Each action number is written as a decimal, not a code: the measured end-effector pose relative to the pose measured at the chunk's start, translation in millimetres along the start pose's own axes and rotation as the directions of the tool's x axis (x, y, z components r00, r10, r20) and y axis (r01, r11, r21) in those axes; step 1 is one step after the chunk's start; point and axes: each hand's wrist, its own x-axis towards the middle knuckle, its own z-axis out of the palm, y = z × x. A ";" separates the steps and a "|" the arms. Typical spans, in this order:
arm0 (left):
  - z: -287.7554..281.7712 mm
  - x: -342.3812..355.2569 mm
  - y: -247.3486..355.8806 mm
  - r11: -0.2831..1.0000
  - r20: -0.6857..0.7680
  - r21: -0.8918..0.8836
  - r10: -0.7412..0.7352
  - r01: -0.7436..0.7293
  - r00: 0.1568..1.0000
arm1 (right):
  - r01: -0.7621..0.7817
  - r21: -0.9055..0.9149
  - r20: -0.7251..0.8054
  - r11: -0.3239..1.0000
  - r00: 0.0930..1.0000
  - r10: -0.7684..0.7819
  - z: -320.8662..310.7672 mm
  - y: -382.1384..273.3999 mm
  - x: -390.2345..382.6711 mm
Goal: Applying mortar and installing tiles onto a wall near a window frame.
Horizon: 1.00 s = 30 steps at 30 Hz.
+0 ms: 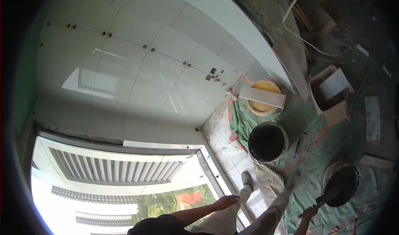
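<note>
My right hand [309, 212] is closed round the handle of a trowel [328, 196]. Its dark blade reaches over the near rim of a black bucket [356, 177] at the lower right, and dark material fills the inside of that bucket. My left hand [227, 202] hangs in front of my leg, beside the window, its fingers loosely stretched with nothing visible in them. A second black bucket [286, 140] stands farther off, beyond my feet. Behind it, a pale board [262, 98] lies across a yellow bucket [254, 109].
Green sheeting [305, 172] covers the floor, with white tiles [237, 158] near my shoe. An open cardboard box [318, 85] and a loose tile strip [373, 118] lie at the right. Glossy wall tiles [137, 81] rise above a window [124, 185]. A cable [307, 40] trails at the top right.
</note>
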 end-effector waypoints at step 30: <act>-24.0 -209.9 -429.2 -0.099 -0.132 -0.947 -0.746 -0.305 0.653 | 0.543 -0.576 0.690 0.611 -0.078 0.719 361.7 331.5 -891.4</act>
